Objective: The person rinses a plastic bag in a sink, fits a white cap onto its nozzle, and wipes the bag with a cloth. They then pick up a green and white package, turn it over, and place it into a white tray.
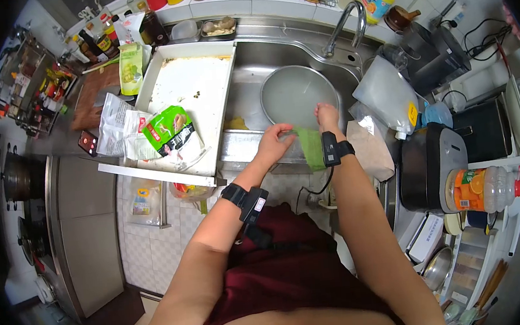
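A thin green cloth (pixel 312 148) is stretched between my hands and hangs down over the sink's front edge. My left hand (pixel 275 142) pinches its left corner between thumb and fingers. At the other end, my right hand (pixel 327 115) is closed, and the cloth runs up to it; the exact grip is partly hidden. Just beyond my hands, a round metal basin (pixel 292 75) with cloudy liquid stands in the steel sink (pixel 246 80). My right hand is over the near right rim of the basin. Each wrist carries a strapped-on black device.
A white drawer (pixel 164 87) rests left of the sink, with a green food packet (pixel 170 128) inside. The faucet (pixel 347 25) arches over the back right. To the right are a clear pouch (pixel 384 99), a black appliance (pixel 430 169) and a large plastic bottle (pixel 482 189).
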Action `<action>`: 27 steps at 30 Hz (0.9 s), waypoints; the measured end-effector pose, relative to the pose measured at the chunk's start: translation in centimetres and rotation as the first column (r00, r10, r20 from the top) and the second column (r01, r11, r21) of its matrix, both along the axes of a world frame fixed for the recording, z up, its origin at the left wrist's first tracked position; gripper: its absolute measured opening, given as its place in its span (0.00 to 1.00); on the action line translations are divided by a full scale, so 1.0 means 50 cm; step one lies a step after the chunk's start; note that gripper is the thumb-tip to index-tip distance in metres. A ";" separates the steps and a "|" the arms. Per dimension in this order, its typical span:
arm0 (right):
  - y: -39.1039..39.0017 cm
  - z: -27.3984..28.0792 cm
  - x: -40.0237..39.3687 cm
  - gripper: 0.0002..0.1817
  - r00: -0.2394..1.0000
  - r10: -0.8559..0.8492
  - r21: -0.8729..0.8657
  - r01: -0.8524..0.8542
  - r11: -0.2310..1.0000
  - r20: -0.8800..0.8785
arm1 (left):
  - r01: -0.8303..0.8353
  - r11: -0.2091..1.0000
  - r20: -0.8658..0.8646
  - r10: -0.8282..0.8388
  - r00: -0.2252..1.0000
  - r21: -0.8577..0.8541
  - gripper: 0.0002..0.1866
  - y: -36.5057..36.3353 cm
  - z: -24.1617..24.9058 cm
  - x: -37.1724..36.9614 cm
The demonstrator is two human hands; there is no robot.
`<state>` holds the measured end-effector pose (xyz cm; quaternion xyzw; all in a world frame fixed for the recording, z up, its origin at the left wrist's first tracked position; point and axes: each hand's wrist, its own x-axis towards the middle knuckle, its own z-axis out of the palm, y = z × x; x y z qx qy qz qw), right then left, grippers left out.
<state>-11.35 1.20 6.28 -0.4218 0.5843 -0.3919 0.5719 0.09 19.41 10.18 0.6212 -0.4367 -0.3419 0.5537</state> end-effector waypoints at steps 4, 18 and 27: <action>0.017 -0.085 -0.016 0.10 0.991 0.051 0.031 -0.047 0.998 -0.126 | -0.111 0.960 0.109 0.086 0.990 0.257 0.13 -0.003 -0.041 0.023; 0.169 -0.013 -0.016 0.12 0.566 0.208 -0.251 -0.625 0.739 -0.798 | -0.292 0.908 0.270 0.212 0.939 0.301 0.08 -0.011 -0.109 0.069; 0.124 -0.050 0.000 0.12 0.760 0.360 -0.117 -0.492 0.863 -0.542 | -0.237 0.802 0.263 0.104 0.959 0.548 0.12 -0.029 -0.087 0.070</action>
